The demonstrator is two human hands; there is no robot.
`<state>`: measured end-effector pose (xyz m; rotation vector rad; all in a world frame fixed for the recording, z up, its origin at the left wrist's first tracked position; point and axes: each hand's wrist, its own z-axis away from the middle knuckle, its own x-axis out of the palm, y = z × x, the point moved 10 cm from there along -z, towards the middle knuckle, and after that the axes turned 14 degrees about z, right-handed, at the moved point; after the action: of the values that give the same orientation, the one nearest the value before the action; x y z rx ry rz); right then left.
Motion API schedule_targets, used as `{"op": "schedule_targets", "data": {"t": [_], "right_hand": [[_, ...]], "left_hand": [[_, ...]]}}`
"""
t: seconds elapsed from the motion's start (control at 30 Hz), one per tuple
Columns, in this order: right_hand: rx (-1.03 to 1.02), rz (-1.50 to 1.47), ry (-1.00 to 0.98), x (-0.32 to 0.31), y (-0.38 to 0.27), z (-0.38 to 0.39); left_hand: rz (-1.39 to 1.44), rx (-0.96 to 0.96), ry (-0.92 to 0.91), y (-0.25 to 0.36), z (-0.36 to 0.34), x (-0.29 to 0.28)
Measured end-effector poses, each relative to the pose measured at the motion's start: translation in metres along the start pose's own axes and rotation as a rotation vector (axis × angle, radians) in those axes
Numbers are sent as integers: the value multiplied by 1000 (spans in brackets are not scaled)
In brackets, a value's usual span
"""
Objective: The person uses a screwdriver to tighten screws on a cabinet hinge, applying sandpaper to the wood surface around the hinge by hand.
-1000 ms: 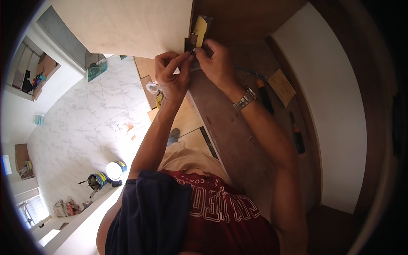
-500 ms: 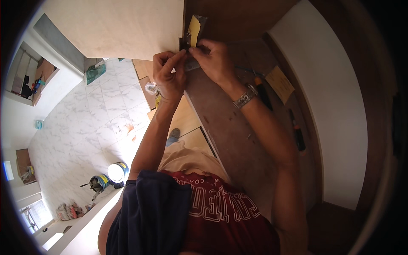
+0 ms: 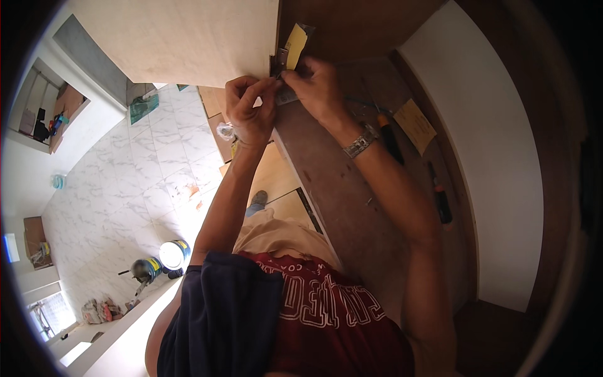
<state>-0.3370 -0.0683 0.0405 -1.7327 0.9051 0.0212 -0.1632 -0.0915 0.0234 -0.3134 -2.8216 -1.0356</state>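
Observation:
A light wooden door panel [image 3: 188, 38] stands in front of me, and at its lower right corner is a small dark metal piece that looks like a hinge [image 3: 282, 58]. My left hand [image 3: 250, 110] is closed in a pinch just under that corner. Close beside it, my right hand [image 3: 317, 91] has its fingertips pressed together by the metal piece. Whatever is between the fingers of either hand is too small to make out. A yellow strip [image 3: 296, 44] with a dark backing rises just above my right fingers.
On the brown surface to the right lie two dark-handled tools [image 3: 389, 139] [image 3: 441, 196] and a tan card [image 3: 414, 125]. Paint cans [image 3: 174, 254] stand on the marble-patterned floor [image 3: 125, 182] at left. A shoe [image 3: 259, 198] shows below my forearms.
The door panel's edge and the yellow strip have shifted slightly to the right. My hands stay nearly in place, fingers still pinched near the metal piece.

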Motion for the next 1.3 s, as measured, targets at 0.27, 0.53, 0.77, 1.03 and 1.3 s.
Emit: {"op": "schedule_targets", "data": {"t": [0.27, 0.53, 0.77, 1.03, 1.3], "right_hand": [[26, -7, -29, 1, 0, 1], [82, -91, -36, 5, 10, -1], [42, 5, -33, 3, 10, -2], [62, -25, -72, 7, 12, -4], [153, 6, -170, 10, 8, -5]], "left_hand": [[-20, 82, -1, 10, -5, 2], [-10, 61, -53, 9, -6, 6], [29, 20, 49, 1, -2, 0], [18, 72, -50, 7, -8, 7], [-10, 124, -119, 8, -13, 10]]}}
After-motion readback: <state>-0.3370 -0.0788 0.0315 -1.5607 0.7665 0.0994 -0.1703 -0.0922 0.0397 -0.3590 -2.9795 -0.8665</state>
